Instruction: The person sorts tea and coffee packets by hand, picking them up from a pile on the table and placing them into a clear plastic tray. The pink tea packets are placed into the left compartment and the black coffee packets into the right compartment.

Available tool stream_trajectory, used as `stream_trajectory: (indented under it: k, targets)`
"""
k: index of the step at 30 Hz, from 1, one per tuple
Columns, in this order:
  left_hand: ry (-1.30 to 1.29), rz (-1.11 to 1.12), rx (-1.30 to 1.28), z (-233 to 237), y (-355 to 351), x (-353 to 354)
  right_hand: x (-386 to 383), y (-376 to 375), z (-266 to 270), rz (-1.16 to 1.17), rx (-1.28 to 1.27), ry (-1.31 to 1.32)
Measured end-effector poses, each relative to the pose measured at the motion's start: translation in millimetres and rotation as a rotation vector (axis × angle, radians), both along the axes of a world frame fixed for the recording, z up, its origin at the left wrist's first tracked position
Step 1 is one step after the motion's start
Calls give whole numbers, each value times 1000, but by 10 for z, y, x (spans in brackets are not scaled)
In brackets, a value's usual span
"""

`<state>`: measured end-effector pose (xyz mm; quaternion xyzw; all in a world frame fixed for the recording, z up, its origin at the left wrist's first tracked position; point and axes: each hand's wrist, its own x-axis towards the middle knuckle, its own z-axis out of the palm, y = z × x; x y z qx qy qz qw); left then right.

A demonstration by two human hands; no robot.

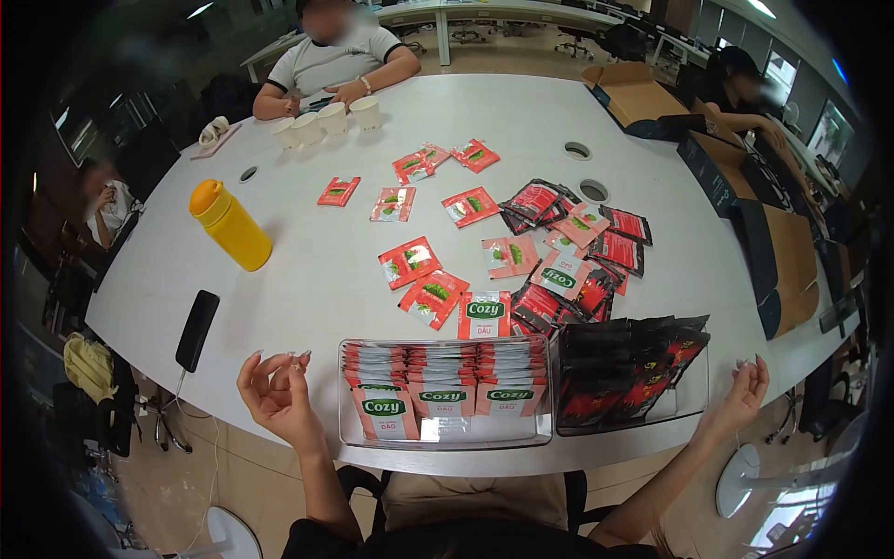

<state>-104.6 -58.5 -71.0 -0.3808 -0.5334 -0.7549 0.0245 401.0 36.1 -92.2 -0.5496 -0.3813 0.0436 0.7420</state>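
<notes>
My left hand (279,391) is raised palm-up at the table's near edge, left of a clear box (445,430) filled with rows of red Cozy tea sachets (442,387). Its fingers are curled loosely and hold nothing. My right hand (742,396) is lifted at the right, beyond a second clear box (684,396) packed with black and red sachets (629,359). It too holds nothing, fingers apart. Loose red sachets (484,312) and darker ones (559,279) lie scattered across the white table (307,307) behind the boxes.
A yellow bottle (230,224) lies on the left, with a black phone (197,330) nearer me. Three paper cups (333,118) stand in front of a seated person (335,61) at the far side. Cardboard boxes (745,186) line the right edge, beside another person (740,88).
</notes>
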Motion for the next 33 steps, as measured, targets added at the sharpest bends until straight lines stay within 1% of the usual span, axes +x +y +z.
stream_trajectory:
  k: [4,7,9,12,16,19,22,25,29,31,33]
  targets:
    - [12,12,7,26,1,31,-24,-5,17,23,10,-2]
    - [56,-6,-52,-26,-35,-20,-73,0,50,29,15,-31]
    - [36,-5,-52,-13,-32,-1,-75,1,55,34,17,-27]
    - [31,-7,-46,-8,-33,3,-54,-12,54,20,-42,-23]
    - [41,-8,-37,-16,-34,-3,-44,-2,41,19,-43,-10]
    - [53,15,-9,-30,-24,-19,-85,4,74,13,-26,8]
    - [89,79,-49,11,4,-101,-104,31,91,26,-4,29]
    - [102,-108,-108,252,136,-230,10,41,12,81,-41,16]
    - [314,-412,-470,728,629,-443,30,56,-10,130,-78,37]
    - [375,-633,-683,816,985,-540,36,83,-21,136,-85,43]
    - [552,-804,-739,723,1341,-590,35,98,-9,137,-76,37]
